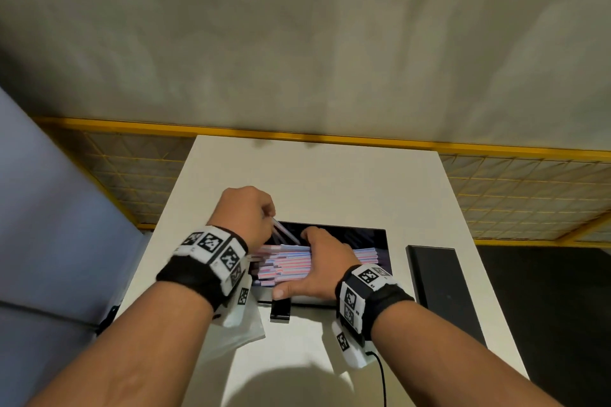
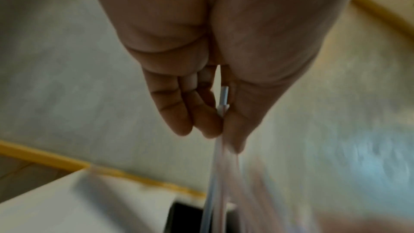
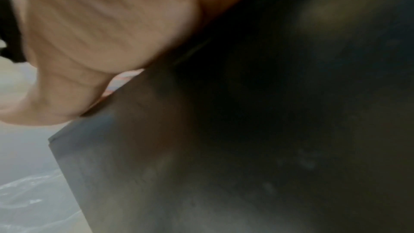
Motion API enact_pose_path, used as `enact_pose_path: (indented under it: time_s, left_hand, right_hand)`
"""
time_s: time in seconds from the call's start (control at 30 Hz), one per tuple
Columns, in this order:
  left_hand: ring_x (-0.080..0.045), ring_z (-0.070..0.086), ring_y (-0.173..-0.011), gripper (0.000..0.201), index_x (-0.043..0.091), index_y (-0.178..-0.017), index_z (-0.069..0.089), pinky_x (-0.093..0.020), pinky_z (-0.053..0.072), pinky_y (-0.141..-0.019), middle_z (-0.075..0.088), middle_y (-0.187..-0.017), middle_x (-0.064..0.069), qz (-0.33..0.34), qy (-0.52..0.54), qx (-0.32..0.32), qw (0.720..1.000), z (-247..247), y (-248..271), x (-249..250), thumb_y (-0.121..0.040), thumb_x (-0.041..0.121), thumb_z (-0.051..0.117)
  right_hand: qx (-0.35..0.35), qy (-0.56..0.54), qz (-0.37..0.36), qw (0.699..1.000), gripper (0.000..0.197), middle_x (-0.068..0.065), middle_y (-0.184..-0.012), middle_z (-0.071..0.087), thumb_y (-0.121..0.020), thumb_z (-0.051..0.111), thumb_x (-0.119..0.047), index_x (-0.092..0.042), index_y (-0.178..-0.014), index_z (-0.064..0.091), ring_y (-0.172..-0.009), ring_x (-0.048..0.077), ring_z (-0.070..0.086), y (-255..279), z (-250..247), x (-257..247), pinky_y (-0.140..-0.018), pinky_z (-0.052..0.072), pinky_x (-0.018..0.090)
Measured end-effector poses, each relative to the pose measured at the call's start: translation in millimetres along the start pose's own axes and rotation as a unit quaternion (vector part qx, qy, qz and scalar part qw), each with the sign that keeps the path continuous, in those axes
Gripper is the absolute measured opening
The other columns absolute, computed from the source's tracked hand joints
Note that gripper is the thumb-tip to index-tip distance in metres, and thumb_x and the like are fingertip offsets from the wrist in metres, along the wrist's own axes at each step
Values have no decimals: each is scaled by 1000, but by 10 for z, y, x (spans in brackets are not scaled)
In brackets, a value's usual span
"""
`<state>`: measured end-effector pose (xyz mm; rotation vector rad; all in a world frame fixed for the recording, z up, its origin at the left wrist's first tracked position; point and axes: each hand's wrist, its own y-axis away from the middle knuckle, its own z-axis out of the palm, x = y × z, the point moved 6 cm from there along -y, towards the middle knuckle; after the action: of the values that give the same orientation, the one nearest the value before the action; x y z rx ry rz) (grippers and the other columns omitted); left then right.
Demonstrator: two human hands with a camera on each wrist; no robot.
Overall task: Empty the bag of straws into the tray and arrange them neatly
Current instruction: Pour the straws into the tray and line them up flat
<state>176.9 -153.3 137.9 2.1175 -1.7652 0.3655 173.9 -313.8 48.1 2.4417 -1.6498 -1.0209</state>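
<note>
The emptied bag (image 1: 244,324) lies limp on the desk (image 1: 330,175) by the left wrist. Past it, the right hand (image 1: 317,264) lies flat, fingers straight, across the straws (image 1: 284,264) stacked in the tray (image 1: 370,236). Farther off, the left hand (image 1: 246,213) pinches a few straws (image 1: 282,231) by their ends. They look light, smooth and easily crushed, so I'd hold them gently at midlength.

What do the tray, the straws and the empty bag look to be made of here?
Black rectangular tray: likely glossy hard plastic or coated metal; its dark floor shows faint reflections.
Pink-and-blue straws: thin tubes, maybe paper-wrapped; too blurred to tell.
Clear crumpled bag: thin plastic film, translucent and wrinkled.
</note>
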Motion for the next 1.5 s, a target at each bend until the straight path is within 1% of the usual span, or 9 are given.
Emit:
enact_pose_path:
  time_s: [0.3,0.43,0.6,0.73,0.87,0.97,1.13,1.23,1.5]
  left_hand:
    - [-8,58,-61,13,23,-72,74,-20,40,-58,67,-67,10,-18,183,15,983,-291,211,-246,-79,14,80]
    - [-21,62,-76,17,19,-72,68,-31,46,-70,68,-75,3,-114,265,27,957,140,245,-593,-84,8,68]
    - [-26,61,-98,27,12,-93,64,-33,40,-81,68,-98,-3,-166,318,46,932,470,295,-611,-102,34,50]
    - [-20,56,-122,45,26,-132,49,-35,39,-107,58,-135,-1,-149,405,-43,901,695,274,-458,-102,57,35]
    - [-22,13,-155,75,17,-161,3,-40,12,-125,5,-169,-4,-121,272,-100,949,844,198,-328,-103,58,24]
    - [-23,2,-156,80,12,-160,-2,-36,7,-124,-8,-169,-7,-110,193,-125,967,933,183,-344,-102,60,23]
    - [-26,39,-135,66,14,-141,44,-39,35,-111,44,-146,-6,107,65,6,992,650,329,68,-89,55,44]
    - [-23,49,-115,58,19,-122,50,-34,42,-93,54,-122,0,160,-26,-122,979,865,401,354,-76,54,54]
    - [-24,61,-104,70,21,-129,46,-32,45,-84,63,-117,-1,151,-267,-231,923,1068,453,155,-72,56,68]
  right_hand:
    - [15,60,-30,998,121,-8,-123,54,-37,51,-101,-39,-140,39,-115,21,50,-74,29,25,-99,42,42]
    - [-21,96,-17,995,84,-14,-94,55,-47,51,-101,-37,-102,48,-96,19,56,-86,58,-45,-90,38,43]
    - [-66,86,-18,994,78,-18,-86,55,-49,54,-99,-35,-92,44,-84,14,53,-140,104,-130,-96,41,46]
    - [-30,93,-17,995,72,-14,-77,54,-53,59,-95,-29,-78,45,-75,15,54,-139,55,-239,-85,46,41]
    - [38,91,-31,995,69,-11,-82,54,-52,52,-88,-27,-84,48,-80,18,57,-102,5,-348,-78,50,38]
    - [-14,133,-8,991,95,-8,-98,56,-41,54,-99,-26,-101,51,-94,19,55,-41,45,-142,-87,48,40]
    - [-71,202,54,975,125,-2,-135,51,-41,56,-97,-26,-142,38,-127,29,46,126,-26,265,-111,28,59]
    - [-73,204,24,976,104,2,-142,47,-62,72,-68,-24,-147,32,-132,32,43,137,55,204,-111,31,54]
    - [-77,197,21,977,95,-2,-132,53,-59,73,-71,-27,-137,41,-123,27,47,323,134,322,-106,34,47]
